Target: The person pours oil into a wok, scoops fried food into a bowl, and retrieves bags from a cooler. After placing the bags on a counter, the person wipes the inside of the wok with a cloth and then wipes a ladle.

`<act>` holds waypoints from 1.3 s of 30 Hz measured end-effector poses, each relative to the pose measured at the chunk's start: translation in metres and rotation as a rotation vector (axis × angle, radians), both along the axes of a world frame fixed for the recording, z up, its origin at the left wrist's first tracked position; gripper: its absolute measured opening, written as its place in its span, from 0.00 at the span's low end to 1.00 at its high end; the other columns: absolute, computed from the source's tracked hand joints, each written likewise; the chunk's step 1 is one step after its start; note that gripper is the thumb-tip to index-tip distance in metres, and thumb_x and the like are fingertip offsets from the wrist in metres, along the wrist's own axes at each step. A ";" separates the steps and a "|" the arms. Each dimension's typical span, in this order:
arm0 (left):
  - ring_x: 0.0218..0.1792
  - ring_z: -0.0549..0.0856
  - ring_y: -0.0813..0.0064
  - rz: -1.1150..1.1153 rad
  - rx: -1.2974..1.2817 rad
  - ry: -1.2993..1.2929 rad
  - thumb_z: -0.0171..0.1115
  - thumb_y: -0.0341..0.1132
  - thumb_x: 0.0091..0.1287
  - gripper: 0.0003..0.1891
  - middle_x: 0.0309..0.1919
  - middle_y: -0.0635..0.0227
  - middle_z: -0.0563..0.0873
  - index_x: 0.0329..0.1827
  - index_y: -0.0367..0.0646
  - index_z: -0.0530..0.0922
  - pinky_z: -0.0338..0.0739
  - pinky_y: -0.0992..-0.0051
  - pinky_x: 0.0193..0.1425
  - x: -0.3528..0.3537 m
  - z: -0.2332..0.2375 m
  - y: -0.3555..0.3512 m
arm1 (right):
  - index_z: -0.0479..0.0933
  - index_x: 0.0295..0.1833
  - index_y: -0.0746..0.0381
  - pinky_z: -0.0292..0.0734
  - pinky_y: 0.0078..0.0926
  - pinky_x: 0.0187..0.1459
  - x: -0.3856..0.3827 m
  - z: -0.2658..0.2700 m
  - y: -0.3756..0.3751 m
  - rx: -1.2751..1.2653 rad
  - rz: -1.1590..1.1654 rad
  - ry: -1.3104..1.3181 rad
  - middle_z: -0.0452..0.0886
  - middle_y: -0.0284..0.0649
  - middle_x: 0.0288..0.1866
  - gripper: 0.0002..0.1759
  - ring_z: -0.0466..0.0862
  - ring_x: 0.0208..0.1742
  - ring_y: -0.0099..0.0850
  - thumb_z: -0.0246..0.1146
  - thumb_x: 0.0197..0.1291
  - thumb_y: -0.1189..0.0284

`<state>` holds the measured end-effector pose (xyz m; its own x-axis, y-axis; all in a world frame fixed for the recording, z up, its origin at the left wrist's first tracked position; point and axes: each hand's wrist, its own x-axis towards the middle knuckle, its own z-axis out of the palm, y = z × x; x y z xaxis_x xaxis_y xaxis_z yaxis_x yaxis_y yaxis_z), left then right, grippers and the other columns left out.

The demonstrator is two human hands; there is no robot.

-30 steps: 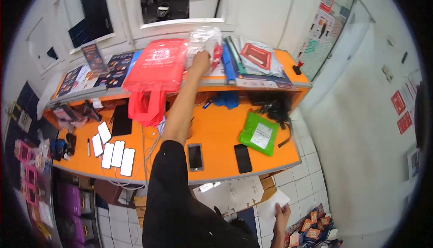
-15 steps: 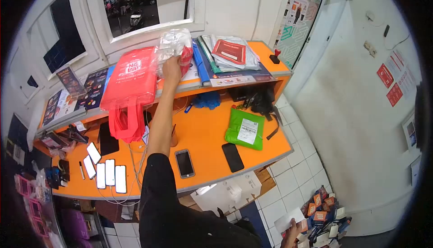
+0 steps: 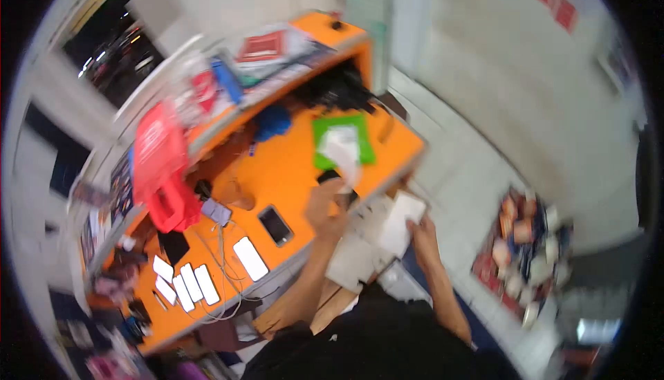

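Note:
The view is blurred by motion. My left hand [image 3: 326, 207] is above the front of the orange desk [image 3: 290, 152], its fingers closed on a thin pale item [image 3: 351, 169] too smeared to name. That item overlaps the green package [image 3: 364, 146] and partly hides a black phone [image 3: 328, 177]. My right hand [image 3: 425, 236], right of the desk's front edge, grips a white box [image 3: 402, 219]. A dark-screened phone [image 3: 275, 226] lies left of my left hand, with a lit phone [image 3: 250, 259] below it.
A red bag [image 3: 160, 146] hangs over the raised shelf, left of papers and folders [image 3: 263, 48]. Several lit phones [image 3: 188, 290] and white cables [image 3: 225, 262] are at the desk's left. Small boxes [image 3: 529, 248] are heaped on the floor at right.
The view has turned and shifted. My left hand has come back from the shelf to the desk's front edge. My right hand and its white box are now more fully in view.

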<state>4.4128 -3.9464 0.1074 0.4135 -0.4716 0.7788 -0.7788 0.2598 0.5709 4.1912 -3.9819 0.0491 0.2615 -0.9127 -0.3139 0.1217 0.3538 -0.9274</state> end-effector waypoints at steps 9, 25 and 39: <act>0.51 0.81 0.59 -0.993 0.404 -0.128 0.70 0.25 0.53 0.09 0.51 0.62 0.84 0.37 0.40 0.83 0.75 0.67 0.54 -0.352 -0.040 0.041 | 0.72 0.56 0.67 0.76 0.19 0.40 -0.257 0.023 0.080 0.137 -0.742 -0.585 0.79 0.37 0.44 0.20 0.79 0.41 0.22 0.50 0.72 0.61; 0.22 0.66 0.90 -1.819 1.123 0.081 0.48 0.35 0.75 0.09 0.21 0.80 0.69 0.39 0.40 0.71 0.60 0.83 0.25 -0.861 -0.094 0.224 | 0.72 0.58 0.69 0.74 0.28 0.55 -0.683 -0.039 0.400 -0.027 -1.457 -0.297 0.80 0.40 0.51 0.26 0.80 0.51 0.27 0.56 0.68 0.56; 0.38 0.82 0.61 -2.071 0.720 -0.530 0.55 0.36 0.69 0.14 0.41 0.51 0.84 0.49 0.34 0.78 0.74 0.64 0.43 -1.368 -0.236 0.314 | 0.73 0.52 0.73 0.76 0.27 0.49 -1.044 -0.062 0.631 0.019 -2.345 -0.235 0.81 0.43 0.47 0.18 0.81 0.46 0.31 0.61 0.58 0.76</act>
